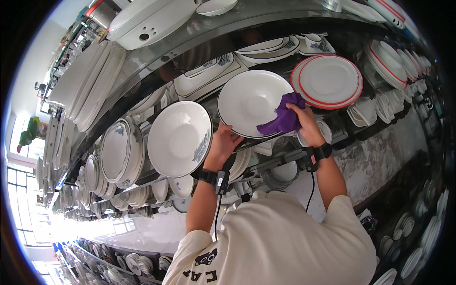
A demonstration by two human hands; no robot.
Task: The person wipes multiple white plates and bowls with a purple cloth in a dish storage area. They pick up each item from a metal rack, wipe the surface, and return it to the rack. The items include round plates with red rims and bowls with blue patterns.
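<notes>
A wide white ceramic bowl with a dark rim (245, 96) is tilted in front of me. My left hand (223, 142) grips its lower left edge, fingers beneath the rim. With my right hand (304, 119) I hold a crumpled purple cloth (285, 117) against the bowl's right side, where it covers part of the rim. A similar bowl with a blue-grey printed scene (181, 139) stands just left of my left hand. Right of the cloth lie white plates with red rims (329, 80), one on another. Both wrists wear black straps with small cabled devices.
An upper glass shelf (221, 26) runs above the bowls, bearing a large white dish (153, 23) and stacked plates (94, 82). Oval dishes (119, 149) stand at the left. Square-edged dishes (363, 112) sit at the right, and more crockery fills lower shelves.
</notes>
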